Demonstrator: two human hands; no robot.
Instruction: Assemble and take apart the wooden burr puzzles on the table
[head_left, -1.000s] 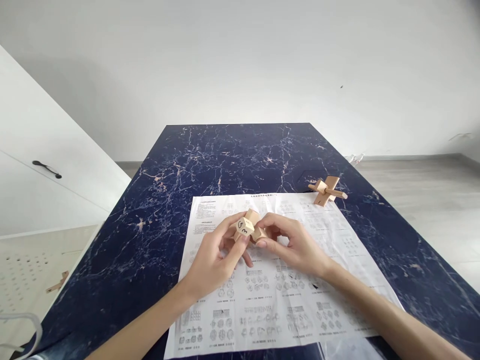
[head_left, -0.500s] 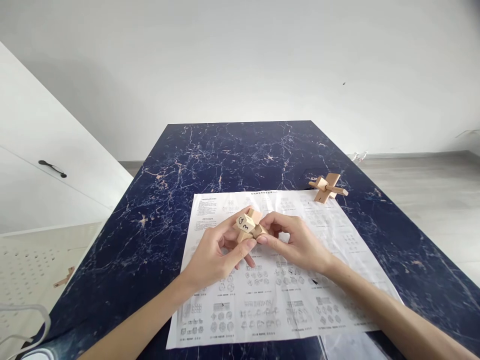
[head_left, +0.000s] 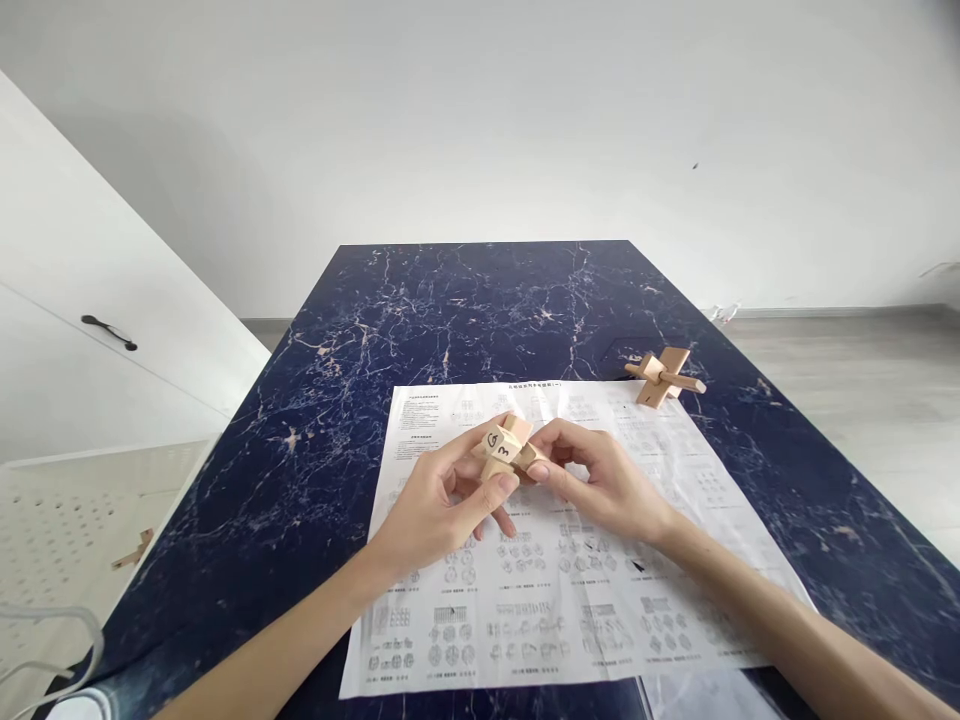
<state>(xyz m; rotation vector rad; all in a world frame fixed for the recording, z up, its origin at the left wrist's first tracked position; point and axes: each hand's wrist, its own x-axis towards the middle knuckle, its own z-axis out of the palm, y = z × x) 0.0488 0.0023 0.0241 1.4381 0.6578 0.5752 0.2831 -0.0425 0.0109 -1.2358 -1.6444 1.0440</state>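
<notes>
A wooden interlocking burr puzzle of pale bars is held above the printed sheet, with "G" and "3" handwritten on one face. My left hand is closed around its left and lower side, thumb in front. At its right side, my right hand pinches the end of a bar that sticks out of the puzzle. Fingers hide parts of the puzzle. Beneath both hands lies a large white instruction sheet, printed with small diagrams and text.
Another wooden puzzle, with crossed pieces and a round rod, rests at the sheet's upper right corner. The dark blue marbled table stretches to a white wall. Clear plastic lies at the near edge; a white cable is at lower left.
My right hand has shifted slightly right relative to my left, and the bar in its fingers seems to stick out a little more. The whole view has drifted slightly.
</notes>
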